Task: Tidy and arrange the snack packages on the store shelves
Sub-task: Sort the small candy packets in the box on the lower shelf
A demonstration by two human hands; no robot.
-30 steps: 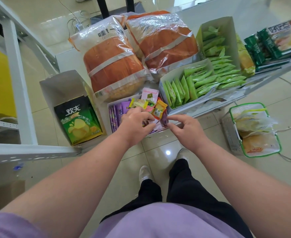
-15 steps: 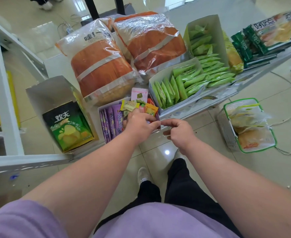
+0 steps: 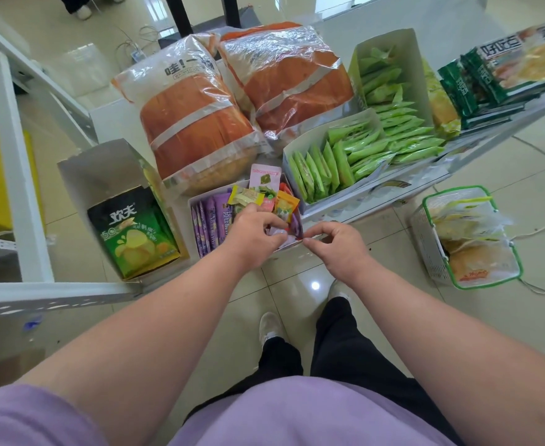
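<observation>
A small white display box (image 3: 192, 206) at the shelf's front edge holds purple sachets (image 3: 211, 220) on its left and mixed small snack packets (image 3: 266, 196) on its right. My left hand (image 3: 255, 233) is inside the box, fingers curled round small packets near its front right. My right hand (image 3: 338, 244) pinches the box's front right corner (image 3: 301, 240) between thumb and forefinger. Behind the box lie two big orange-and-clear bags (image 3: 194, 123) (image 3: 290, 78).
A grey box with green chip packs (image 3: 132, 233) stands to the left, two boxes of green sachets (image 3: 354, 156) to the right, dark green packs (image 3: 477, 82) far right. White shelf uprights (image 3: 17, 188) rise at the left. A green-rimmed basket (image 3: 425, 239) and cables lie on the floor.
The view has shifted a little. My right hand has closed its pinch on the box's front corner, and my left hand has stayed among the small packets.
</observation>
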